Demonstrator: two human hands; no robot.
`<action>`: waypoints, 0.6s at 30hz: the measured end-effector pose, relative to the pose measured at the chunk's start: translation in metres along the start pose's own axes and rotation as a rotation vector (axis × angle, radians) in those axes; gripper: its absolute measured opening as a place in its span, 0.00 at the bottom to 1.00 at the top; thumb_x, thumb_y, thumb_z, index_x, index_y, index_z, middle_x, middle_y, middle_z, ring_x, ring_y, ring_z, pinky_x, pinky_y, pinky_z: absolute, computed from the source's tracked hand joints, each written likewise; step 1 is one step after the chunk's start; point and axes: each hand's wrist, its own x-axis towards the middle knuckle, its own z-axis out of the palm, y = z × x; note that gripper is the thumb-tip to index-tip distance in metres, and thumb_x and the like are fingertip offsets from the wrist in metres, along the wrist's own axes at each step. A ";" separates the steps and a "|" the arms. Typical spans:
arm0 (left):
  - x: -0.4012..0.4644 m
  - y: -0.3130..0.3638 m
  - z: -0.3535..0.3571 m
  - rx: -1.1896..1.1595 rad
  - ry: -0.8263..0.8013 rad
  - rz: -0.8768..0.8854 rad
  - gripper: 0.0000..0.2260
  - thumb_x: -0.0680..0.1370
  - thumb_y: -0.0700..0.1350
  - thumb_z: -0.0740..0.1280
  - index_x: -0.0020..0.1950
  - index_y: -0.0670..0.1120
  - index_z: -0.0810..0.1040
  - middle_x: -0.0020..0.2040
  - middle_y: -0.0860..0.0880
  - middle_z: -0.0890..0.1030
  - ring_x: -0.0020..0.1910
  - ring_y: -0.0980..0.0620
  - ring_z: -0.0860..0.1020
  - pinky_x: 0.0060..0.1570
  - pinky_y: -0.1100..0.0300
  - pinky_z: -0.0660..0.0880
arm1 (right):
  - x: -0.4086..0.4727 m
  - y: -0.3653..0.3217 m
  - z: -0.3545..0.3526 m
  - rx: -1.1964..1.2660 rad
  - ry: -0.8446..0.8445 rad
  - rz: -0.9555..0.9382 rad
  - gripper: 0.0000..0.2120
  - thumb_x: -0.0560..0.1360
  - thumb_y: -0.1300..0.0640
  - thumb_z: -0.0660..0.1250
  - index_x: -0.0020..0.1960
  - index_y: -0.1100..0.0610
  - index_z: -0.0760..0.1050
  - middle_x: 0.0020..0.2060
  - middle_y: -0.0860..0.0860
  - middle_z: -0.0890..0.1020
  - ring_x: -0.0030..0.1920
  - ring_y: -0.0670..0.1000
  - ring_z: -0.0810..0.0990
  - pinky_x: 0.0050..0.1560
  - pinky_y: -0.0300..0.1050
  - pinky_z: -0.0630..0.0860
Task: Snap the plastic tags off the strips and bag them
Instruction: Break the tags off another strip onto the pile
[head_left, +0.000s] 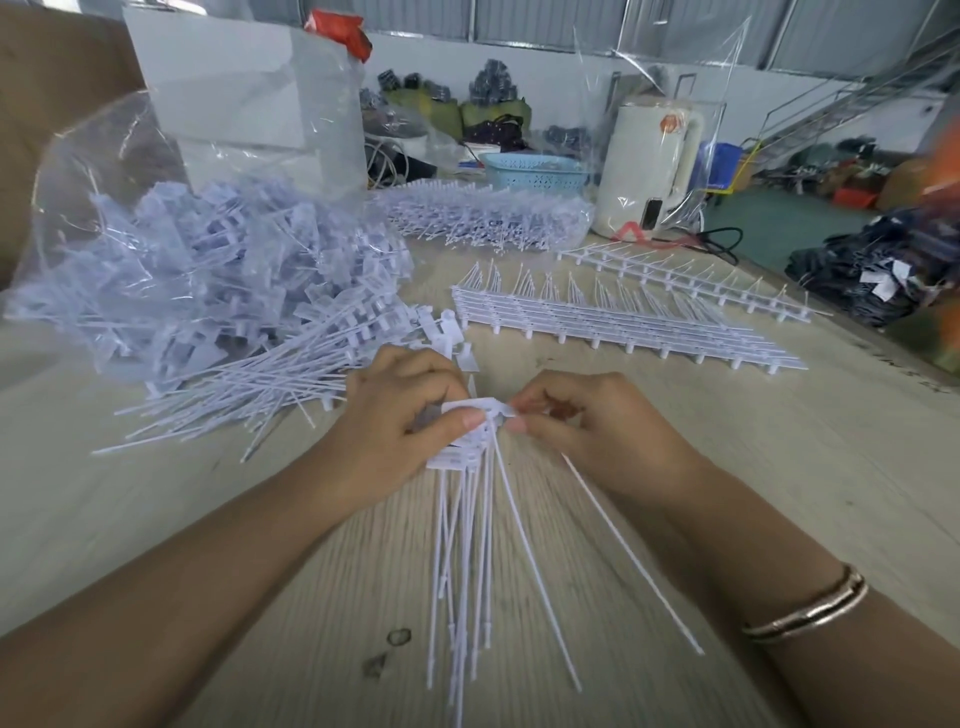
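Left hand (402, 415) is closed around a fanned bundle of loose white plastic tags (470, 452), flat heads pinched under the thumb and the long thin tails hanging toward the near edge of the pale wood-grain table (779, 467) — likely held that way so the heads stay stacked and square. Right hand (582, 421) pinches thumb and forefinger on one more tag head at the right side of the bundle, with one tail trailing off near-right; looks like it is adding that tag to the stack or aligning it, cannot tell which. Far-left, a big clear plastic bag (104, 171) lies open toward the hands, already heaped with snapped-off tags, and a loose pile of white tags (249, 384) spills out of its mouth just left of the left hand — so bagging is well under way. Far of the hands, slightly right, a stack of white plastic strips (597, 317) lies flat within reach, and a single strip (691, 275) lies beyond it. Further back a second clear bag of strips (488, 213), a blue plastic basket (535, 171) and a white electric kettle (649, 161) under clear film. Judgement: next step is moving the handful left into the bag.
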 end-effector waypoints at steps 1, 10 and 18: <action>0.000 0.000 -0.001 0.030 0.007 0.019 0.20 0.71 0.63 0.62 0.42 0.47 0.79 0.46 0.64 0.74 0.55 0.55 0.67 0.56 0.56 0.57 | 0.000 0.000 0.000 0.001 -0.011 0.003 0.06 0.74 0.53 0.69 0.39 0.51 0.79 0.31 0.50 0.80 0.31 0.49 0.76 0.37 0.44 0.71; 0.000 -0.014 -0.016 -0.200 0.040 0.008 0.16 0.74 0.58 0.57 0.38 0.49 0.75 0.42 0.55 0.76 0.50 0.55 0.69 0.52 0.62 0.62 | 0.001 0.026 -0.023 0.239 0.109 0.191 0.06 0.77 0.58 0.65 0.41 0.56 0.75 0.35 0.50 0.81 0.28 0.46 0.74 0.35 0.41 0.73; 0.012 -0.013 -0.008 0.476 0.128 0.084 0.20 0.74 0.62 0.58 0.45 0.49 0.82 0.46 0.53 0.78 0.53 0.46 0.71 0.46 0.57 0.54 | 0.019 0.013 0.021 0.111 0.166 0.095 0.11 0.66 0.41 0.71 0.37 0.44 0.71 0.31 0.43 0.75 0.27 0.41 0.70 0.30 0.31 0.66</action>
